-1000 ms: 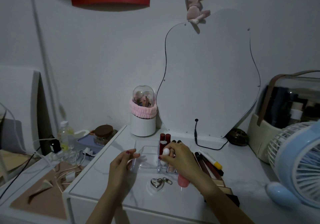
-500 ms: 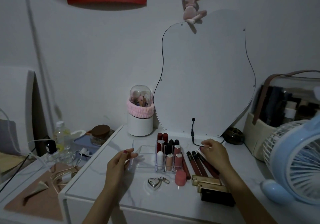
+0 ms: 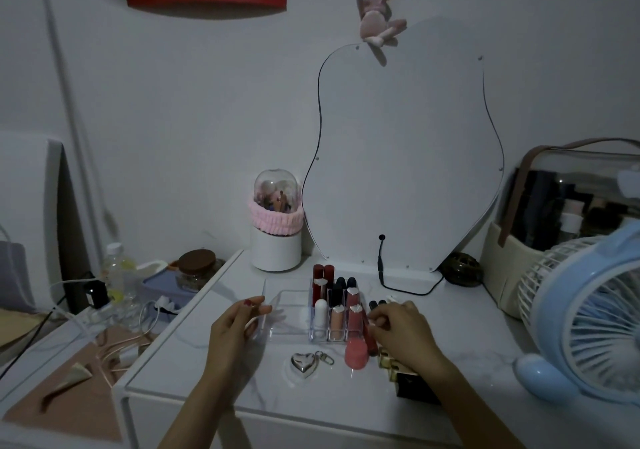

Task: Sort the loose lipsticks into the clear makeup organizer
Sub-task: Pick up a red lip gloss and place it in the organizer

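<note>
Pale grey wall backs a white marble-patterned worktop [image 3: 207, 376], where a large wavy-edged frameless mirror [image 3: 405, 157] leans upright with a pink plush rabbit [image 3: 375, 22] perched on its top edge. Right of the mirror stands a pale blue desk fan [image 3: 588, 313], with a clear-lidded cosmetics case with a brown strap [image 3: 568, 206] behind it. Left of the mirror is a white cylindrical brush holder with a clear dome and pink fluffy band [image 3: 276, 223].

In front of the mirror sits the clear acrylic makeup organizer [image 3: 287, 313]; its right-hand slots hold upright lipsticks [image 3: 337, 304] in red, black, white and pink. The person's left hand [image 3: 235, 330] holds the organizer's front-left edge, thumb and fingers curled over the rim. The right hand [image 3: 403, 336] rests just right of the organizer over a cluster of loose dark lipstick tubes [image 3: 375, 304] lying on the worktop, fingers curled down among them; whether its grip is clamped on a tube cannot be told.

Nearer the camera, below the mirror, lie gold rectangular lipstick cases [image 3: 389, 365] partly under the right wrist, a round-ended coral pink tube [image 3: 356, 353] touching the organizer's front edge, and a silver heart-shaped keyring [image 3: 304, 362].
</note>
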